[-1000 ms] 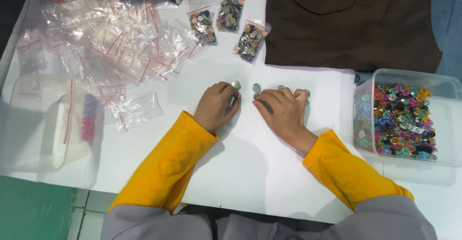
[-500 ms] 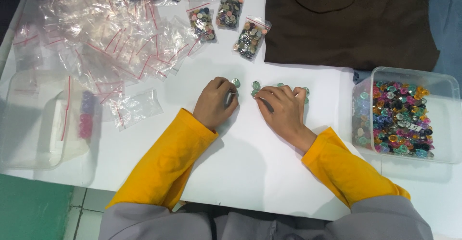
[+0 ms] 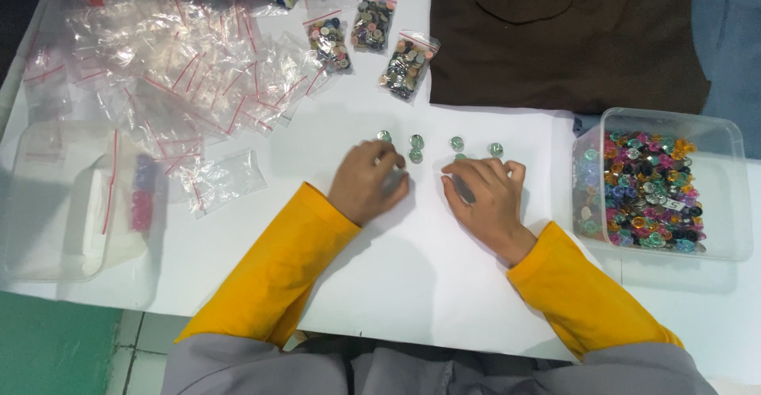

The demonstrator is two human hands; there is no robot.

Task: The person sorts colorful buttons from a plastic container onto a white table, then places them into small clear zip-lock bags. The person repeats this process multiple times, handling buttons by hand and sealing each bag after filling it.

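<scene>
Several small green round gems point(image 3: 416, 141) lie in a loose row on the white table point(image 3: 412, 284). My left hand point(image 3: 369, 181) rests just below the leftmost gems, fingers curled over the table, and whether it holds a gem is hidden. My right hand point(image 3: 485, 198) lies flat with fingers spread, its fingertips touching the gems at the right of the row. Both arms wear yellow sleeves.
A clear plastic box point(image 3: 733, 197) of mixed coloured gems stands at the right. Three filled small bags point(image 3: 372, 22) and a heap of empty zip bags point(image 3: 174, 62) lie at the back left. A clear tub point(image 3: 47, 205) sits at the left edge, a brown cloth point(image 3: 555, 30) behind.
Both hands stay over the gem row, and their fingers shift slightly among the gems. The view has tilted a little.
</scene>
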